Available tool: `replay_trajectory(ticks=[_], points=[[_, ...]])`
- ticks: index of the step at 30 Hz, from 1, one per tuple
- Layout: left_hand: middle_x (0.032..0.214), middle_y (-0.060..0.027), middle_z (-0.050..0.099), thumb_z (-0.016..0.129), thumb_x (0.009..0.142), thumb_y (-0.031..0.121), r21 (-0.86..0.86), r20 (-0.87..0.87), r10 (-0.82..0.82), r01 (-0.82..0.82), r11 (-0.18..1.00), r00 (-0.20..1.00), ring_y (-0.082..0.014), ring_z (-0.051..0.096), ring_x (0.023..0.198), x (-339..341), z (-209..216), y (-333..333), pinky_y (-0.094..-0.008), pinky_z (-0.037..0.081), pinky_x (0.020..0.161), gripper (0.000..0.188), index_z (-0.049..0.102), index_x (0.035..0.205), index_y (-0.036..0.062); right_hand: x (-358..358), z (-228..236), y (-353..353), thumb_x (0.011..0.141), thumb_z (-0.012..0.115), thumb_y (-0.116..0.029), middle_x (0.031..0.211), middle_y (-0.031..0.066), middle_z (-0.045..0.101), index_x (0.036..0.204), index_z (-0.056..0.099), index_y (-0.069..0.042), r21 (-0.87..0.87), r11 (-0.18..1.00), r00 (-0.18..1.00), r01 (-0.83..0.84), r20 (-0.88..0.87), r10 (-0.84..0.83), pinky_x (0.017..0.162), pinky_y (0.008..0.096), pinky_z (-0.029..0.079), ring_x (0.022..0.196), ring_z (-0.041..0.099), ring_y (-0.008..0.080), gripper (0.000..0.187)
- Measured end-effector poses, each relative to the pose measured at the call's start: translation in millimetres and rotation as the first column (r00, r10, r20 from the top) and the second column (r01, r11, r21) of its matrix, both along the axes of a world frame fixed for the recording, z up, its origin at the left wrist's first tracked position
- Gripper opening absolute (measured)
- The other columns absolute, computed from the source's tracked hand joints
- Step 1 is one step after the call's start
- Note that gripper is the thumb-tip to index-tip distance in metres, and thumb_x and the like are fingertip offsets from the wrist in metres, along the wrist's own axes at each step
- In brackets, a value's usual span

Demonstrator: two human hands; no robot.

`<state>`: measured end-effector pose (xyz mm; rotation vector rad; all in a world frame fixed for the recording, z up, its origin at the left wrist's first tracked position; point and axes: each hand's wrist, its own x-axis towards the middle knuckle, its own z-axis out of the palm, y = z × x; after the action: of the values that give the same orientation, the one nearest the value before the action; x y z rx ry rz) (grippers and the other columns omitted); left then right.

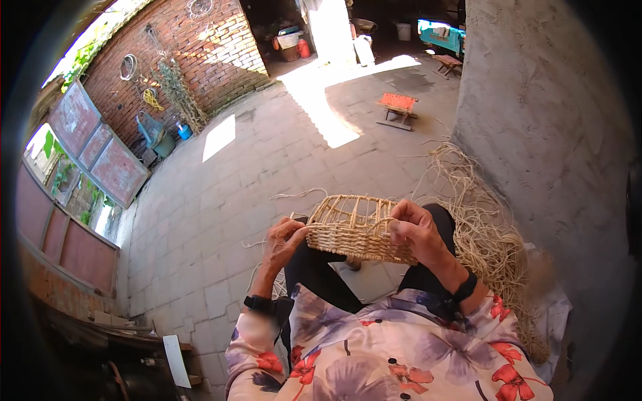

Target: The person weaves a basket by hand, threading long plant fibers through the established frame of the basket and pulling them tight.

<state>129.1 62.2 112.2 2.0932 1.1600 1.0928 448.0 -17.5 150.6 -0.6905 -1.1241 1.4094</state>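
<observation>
Grey paved floor [200,220] lies beyond a boxy, tan woven-fibre basket [351,239], near, between left hand [283,239] and right hand [422,232], each grip pinching one end. Weaving seems underway; the next pass calls for even tension.

We see a basket [354,238] of dry, twisted plant fibre, its woven side matt and ribbed, its upper part made of bare, thin cords. The heaped strands [478,207] look like the same pale fibre, matt and frayed. Our floral shirt [428,354] is smooth, thin cloth with a soft sheen; our black trousers [321,271] are darker, matt cloth. The 2 black wristbands [466,286] look matt too. Under us, the paved floor [194,220] is dull and stone-like. To our right, the grey wall [535,100] seems rough plaster; the far wall [221,53] is coarse brick. We take the blue bucket [184,131] for smooth plastic, and the door panel [100,144] for painted metal, scuffed and patchy.
</observation>
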Motion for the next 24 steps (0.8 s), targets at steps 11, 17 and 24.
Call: replay_trajectory(ticks=[11, 17, 24], points=[[0.071, 0.0006, 0.063, 0.066, 0.090, 0.027, -0.399, 0.089, 0.351, -0.290, 0.870, 0.932, -0.0078, 0.052, 0.059, -97, -67, 26, -0.0242, 0.043, 0.052, 0.024, 0.071, 0.083, 0.0042, 5, -3, 1, 0.090, 0.061, -0.007, 0.089, 0.0026, 0.064, 0.096, 0.061, -0.002, 0.059, 0.985, 0.960, 0.163, 0.221, -0.172, 0.067, 0.0229, 0.048, 0.071, 0.057, 0.0068, 0.008], [0.085, -0.0045, 0.068, 0.069, 0.087, 0.031, -0.630, -0.148, 0.263, -0.297, 0.717, 0.953, -0.0119, 0.061, 0.070, -92, -66, 27, -0.0256, 0.050, 0.055, 0.029, 0.072, 0.101, 0.0056, 12, -14, 38, 0.089, 0.060, -0.016, 0.077, 0.0117, 0.062, 0.099, 0.062, -0.002, 0.640, 0.684, 0.461, 0.350, 0.518, -0.721, 0.072, 0.0360, 0.050, 0.076, 0.061, 0.0271, 0.018], [0.116, -0.0072, 0.066, 0.064, 0.091, 0.029, -0.363, 0.040, 0.148, -0.123, 0.924, 0.988, -0.0197, 0.064, 0.099, -20, -5, 45, -0.0328, 0.053, 0.082, 0.034, 0.066, 0.117, 0.0073, 8, -38, 69, 0.094, 0.058, -0.033, 0.064, 0.0047, 0.059, 0.087, 0.065, -0.001, 0.169, 0.933, 0.742, 0.319, 0.567, -0.357, 0.059, 0.0320, 0.045, 0.061, 0.057, 0.0149, 0.033]])
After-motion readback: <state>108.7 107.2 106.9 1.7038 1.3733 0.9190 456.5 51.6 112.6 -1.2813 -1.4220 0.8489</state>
